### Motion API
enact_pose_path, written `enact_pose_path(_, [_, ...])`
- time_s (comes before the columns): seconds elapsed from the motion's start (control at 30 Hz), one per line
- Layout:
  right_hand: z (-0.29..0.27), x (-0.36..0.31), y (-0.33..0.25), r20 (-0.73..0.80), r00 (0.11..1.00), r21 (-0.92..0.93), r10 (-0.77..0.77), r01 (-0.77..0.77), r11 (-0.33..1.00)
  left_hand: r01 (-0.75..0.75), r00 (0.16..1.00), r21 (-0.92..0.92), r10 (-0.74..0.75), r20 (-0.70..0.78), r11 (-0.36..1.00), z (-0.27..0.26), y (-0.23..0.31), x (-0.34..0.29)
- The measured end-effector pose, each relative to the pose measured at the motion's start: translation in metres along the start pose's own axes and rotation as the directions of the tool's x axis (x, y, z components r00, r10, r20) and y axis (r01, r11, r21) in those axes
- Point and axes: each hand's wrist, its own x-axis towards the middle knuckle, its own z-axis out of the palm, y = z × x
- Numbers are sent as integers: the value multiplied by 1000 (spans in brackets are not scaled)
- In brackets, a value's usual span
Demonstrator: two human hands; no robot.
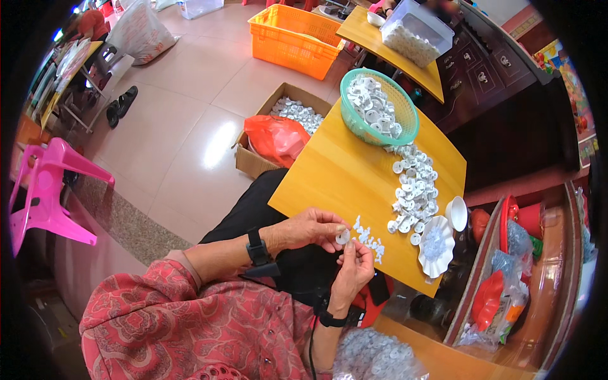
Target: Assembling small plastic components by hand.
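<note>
Over the near edge of the yellow table [316, 180], both my hands meet at one small round white plastic part [342, 237]. My left hand [310, 229] pinches it between thumb and fingers. From below, my right hand [356, 269] is closed with its fingertips at the part's lower edge; anything else in them is too small to make out. Just beyond the fingers lies a scatter of tiny white pieces [369, 240]. A long pile of similar round white parts [415, 190] stretches back to a green basket [398, 101] heaped with more.
On the table's right are a white fluted dish [446, 253] of small clear pieces and a white bowl [456, 214]. A cardboard box [253, 161] with white parts and a red bag stands left, beyond it an orange crate [291, 50]. A pink stool [57, 190] is far left.
</note>
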Motion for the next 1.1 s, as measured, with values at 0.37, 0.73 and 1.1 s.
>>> enact_pose_path(0.37, [0, 0, 0, -2, 1000, -39, -28, 28, 999, -291, 935, 230, 327, -139, 929, -6, 102, 53])
enact_pose_path(0.73, [-16, 8, 10, -58, 996, -31, -69, 67, 997, -479, 771, 522, 623, -134, 706, 7, 176, 142])
enact_pose_path(1.1, [-38, 25, 28, -168, 974, -235, -149, 107, 966, -243, 844, 918, 535, 41, 314, -3, 48, 107])
